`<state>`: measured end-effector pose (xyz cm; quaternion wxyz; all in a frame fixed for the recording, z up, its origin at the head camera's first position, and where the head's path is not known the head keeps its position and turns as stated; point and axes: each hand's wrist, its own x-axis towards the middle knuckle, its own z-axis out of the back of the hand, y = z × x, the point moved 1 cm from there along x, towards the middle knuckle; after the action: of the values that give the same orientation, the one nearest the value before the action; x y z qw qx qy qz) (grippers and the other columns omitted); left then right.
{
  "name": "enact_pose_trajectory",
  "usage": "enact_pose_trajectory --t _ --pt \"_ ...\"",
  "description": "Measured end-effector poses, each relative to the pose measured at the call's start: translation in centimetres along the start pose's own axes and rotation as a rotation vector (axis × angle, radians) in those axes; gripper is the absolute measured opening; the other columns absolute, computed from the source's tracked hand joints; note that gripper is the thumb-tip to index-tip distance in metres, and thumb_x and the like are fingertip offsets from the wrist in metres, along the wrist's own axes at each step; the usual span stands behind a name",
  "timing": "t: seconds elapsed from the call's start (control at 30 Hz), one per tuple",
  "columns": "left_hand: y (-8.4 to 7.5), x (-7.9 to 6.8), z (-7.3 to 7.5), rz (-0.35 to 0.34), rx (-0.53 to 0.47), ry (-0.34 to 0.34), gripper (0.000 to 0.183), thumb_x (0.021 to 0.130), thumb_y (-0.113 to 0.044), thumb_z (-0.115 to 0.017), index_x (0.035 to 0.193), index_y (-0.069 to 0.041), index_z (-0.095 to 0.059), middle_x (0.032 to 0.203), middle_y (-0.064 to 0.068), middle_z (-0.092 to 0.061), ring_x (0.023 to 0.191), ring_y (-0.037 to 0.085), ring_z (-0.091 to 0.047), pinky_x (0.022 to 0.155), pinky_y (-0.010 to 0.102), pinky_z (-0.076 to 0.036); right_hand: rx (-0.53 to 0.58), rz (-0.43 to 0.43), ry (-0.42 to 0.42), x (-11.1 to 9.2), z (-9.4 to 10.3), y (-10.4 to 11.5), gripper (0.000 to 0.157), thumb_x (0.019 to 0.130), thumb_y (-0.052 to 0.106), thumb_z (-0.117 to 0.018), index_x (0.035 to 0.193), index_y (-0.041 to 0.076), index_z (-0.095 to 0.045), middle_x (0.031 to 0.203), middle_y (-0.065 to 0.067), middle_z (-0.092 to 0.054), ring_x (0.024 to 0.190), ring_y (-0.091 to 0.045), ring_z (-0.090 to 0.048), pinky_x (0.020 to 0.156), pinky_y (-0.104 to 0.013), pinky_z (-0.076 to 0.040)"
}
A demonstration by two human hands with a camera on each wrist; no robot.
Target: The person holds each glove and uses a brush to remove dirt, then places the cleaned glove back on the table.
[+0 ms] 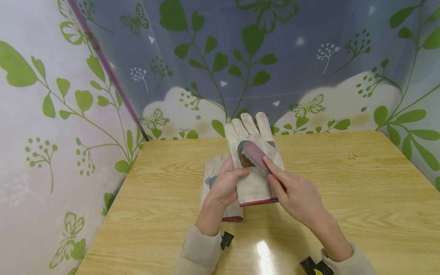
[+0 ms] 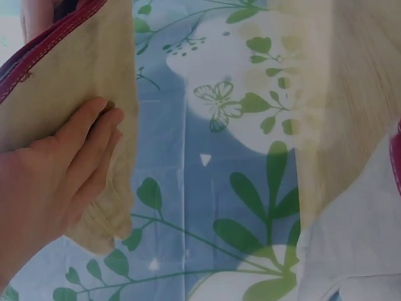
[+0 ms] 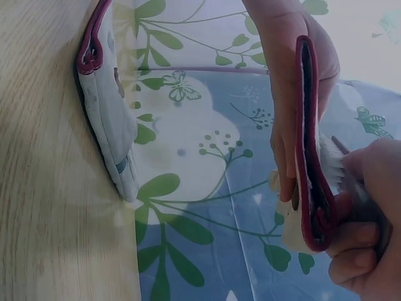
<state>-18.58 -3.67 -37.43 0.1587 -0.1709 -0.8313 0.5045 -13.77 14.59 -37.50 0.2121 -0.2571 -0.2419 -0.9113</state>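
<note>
My left hand holds up a cream work glove with a red-edged cuff, its fingers pointing away from me. In the left wrist view, the fingers lie along the back of the glove; the thumb is on its front in the head view. A pink scrub brush is gripped in my right hand, the index finger stretched along its back. Its white bristles touch a dark patch on the glove's face. Edge-on in the right wrist view, the cuff stands between both hands.
A second cream glove with a red cuff edge lies on the wood-grain table, behind the left hand. Leaf-patterned cloth hangs behind the table's far edge and at its left side.
</note>
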Motion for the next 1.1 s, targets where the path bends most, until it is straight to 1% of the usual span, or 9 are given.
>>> enact_pose_trajectory --t 0.07,0.2,0.3,0.5,0.6,0.73,0.8,0.93,1.1 --pt "0.0 -0.1 -0.2 -0.011 0.017 0.012 0.064 0.09 0.009 -0.035 0.148 -0.018 -0.024 0.143 0.015 -0.041 0.124 0.027 -0.048 0.097 0.036 -0.045 -0.013 0.018 -0.007 -0.1 -0.1 0.0 0.049 0.095 0.021 -0.055 0.142 0.028 -0.043 0.059 0.008 -0.037 0.05 -0.004 -0.03 0.044 -0.021 -0.027" --pt "0.0 -0.4 -1.0 -0.019 0.081 0.078 0.065 0.093 0.006 -0.033 0.149 -0.023 -0.02 0.142 0.016 -0.043 0.12 0.027 -0.051 0.092 0.035 -0.048 -0.019 0.017 -0.068 -0.1 -0.2 0.0 0.051 0.093 0.017 -0.057 0.142 0.026 -0.045 0.059 0.007 -0.036 0.049 -0.005 -0.029 0.042 -0.021 -0.026" --pt "0.3 -0.5 -1.7 -0.03 0.116 0.112 0.067 0.093 0.006 -0.031 0.15 -0.027 -0.018 0.141 0.014 -0.044 0.119 0.028 -0.053 0.091 0.036 -0.049 -0.012 0.026 -0.135 0.0 -0.2 0.0 0.052 0.09 0.013 -0.059 0.14 0.022 -0.047 0.06 0.004 -0.04 0.048 -0.005 -0.027 0.041 -0.021 -0.025" --pt "1.1 -0.5 -2.7 -0.018 0.185 0.147 0.071 0.09 0.008 -0.031 0.15 -0.025 -0.015 0.146 0.007 -0.039 0.122 0.025 -0.05 0.095 0.035 -0.046 0.003 0.051 -0.256 0.2 -0.3 -0.1 0.055 0.085 0.005 -0.063 0.138 0.016 -0.051 0.07 -0.005 -0.052 0.049 -0.005 -0.029 0.04 -0.021 -0.027" --pt "1.2 -0.6 -2.6 0.018 0.168 0.136 0.07 0.09 0.008 -0.033 0.15 -0.024 -0.018 0.145 0.007 -0.04 0.118 0.022 -0.052 0.093 0.032 -0.047 0.029 0.045 -0.292 0.3 -0.2 -0.1 0.054 0.084 0.004 -0.064 0.136 0.014 -0.053 0.072 -0.006 -0.055 0.05 -0.006 -0.031 0.04 -0.021 -0.029" --pt "0.7 -0.6 -2.1 0.054 0.13 0.077 0.065 0.09 0.007 -0.035 0.148 -0.021 -0.025 0.138 0.014 -0.046 0.108 0.021 -0.057 0.086 0.029 -0.05 0.071 0.051 -0.329 0.4 0.1 -0.1 0.052 0.082 0.003 -0.065 0.133 0.013 -0.056 0.075 -0.006 -0.059 0.052 -0.006 -0.036 0.041 -0.021 -0.029" --pt "0.4 -0.6 -1.7 0.051 0.117 0.052 0.063 0.091 0.006 -0.036 0.147 -0.019 -0.026 0.137 0.017 -0.046 0.109 0.021 -0.057 0.086 0.029 -0.049 0.08 0.053 -0.334 0.4 0.2 -0.1 0.052 0.081 0.003 -0.066 0.132 0.013 -0.057 0.073 -0.005 -0.059 0.052 -0.006 -0.035 0.042 -0.02 -0.029" --pt "-0.2 -0.5 -1.1 0.043 0.091 0.019 0.065 0.09 0.007 -0.035 0.148 -0.021 -0.023 0.141 0.014 -0.043 0.117 0.023 -0.052 0.09 0.032 -0.048 0.098 0.073 -0.262 0.3 0.2 0.2 0.047 0.084 0.009 -0.065 0.131 0.016 -0.059 0.071 0.0 -0.055 0.052 -0.005 -0.034 0.044 -0.019 -0.029" --pt "-0.7 -0.4 -0.5 0.028 0.048 -0.002 0.069 0.088 0.01 -0.035 0.149 -0.019 -0.022 0.141 0.014 -0.043 0.12 0.027 -0.051 0.093 0.037 -0.048 0.108 0.164 -0.172 0.1 0.1 0.5 0.041 0.09 0.016 -0.062 0.131 0.018 -0.059 0.068 0.005 -0.044 0.053 -0.003 -0.029 0.045 -0.017 -0.028"
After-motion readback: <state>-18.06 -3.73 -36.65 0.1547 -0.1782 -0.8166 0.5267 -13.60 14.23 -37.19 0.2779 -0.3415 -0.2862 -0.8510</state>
